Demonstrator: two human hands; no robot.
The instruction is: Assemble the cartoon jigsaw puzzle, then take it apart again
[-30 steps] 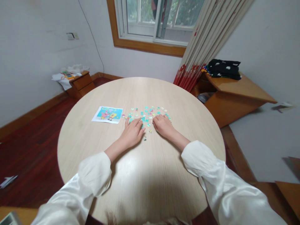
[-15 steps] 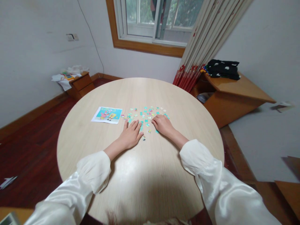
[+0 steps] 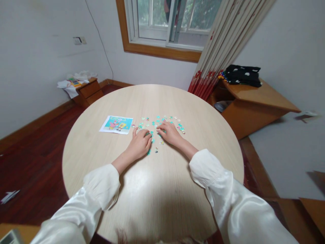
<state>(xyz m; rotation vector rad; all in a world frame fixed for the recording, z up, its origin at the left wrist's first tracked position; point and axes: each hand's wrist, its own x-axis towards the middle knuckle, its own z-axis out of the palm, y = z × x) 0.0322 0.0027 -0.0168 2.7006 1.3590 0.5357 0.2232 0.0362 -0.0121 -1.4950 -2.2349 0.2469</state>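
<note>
Many small jigsaw puzzle pieces [image 3: 157, 117], mostly teal, with some pale and multicoloured, lie loose on the round table. My left hand [image 3: 139, 142] rests among them, palm down with fingers bent and apart, its fingertips at teal pieces. My right hand [image 3: 171, 134] has its thumb and fingers pinched together over the middle of the spread; the puzzle piece at the fingertips is mostly hidden. To the left lies a printed cartoon picture [image 3: 117, 124]. One dark-and-yellow piece [image 3: 156, 150] sits nearer to me, between the hands.
The round wooden table [image 3: 152, 203] fills the middle. A tilted-looking wooden cabinet [image 3: 264, 98] with black cloth [image 3: 242, 75] stands at right, a small drawer cabinet [image 3: 88, 91] with papers at back left. A curtain [image 3: 228, 37] hangs beside the window.
My right hand has moved left towards the middle of the pieces, uncovering some on the right. My left hand's fingers have bent from lying flat, and its thumb has drawn in.
</note>
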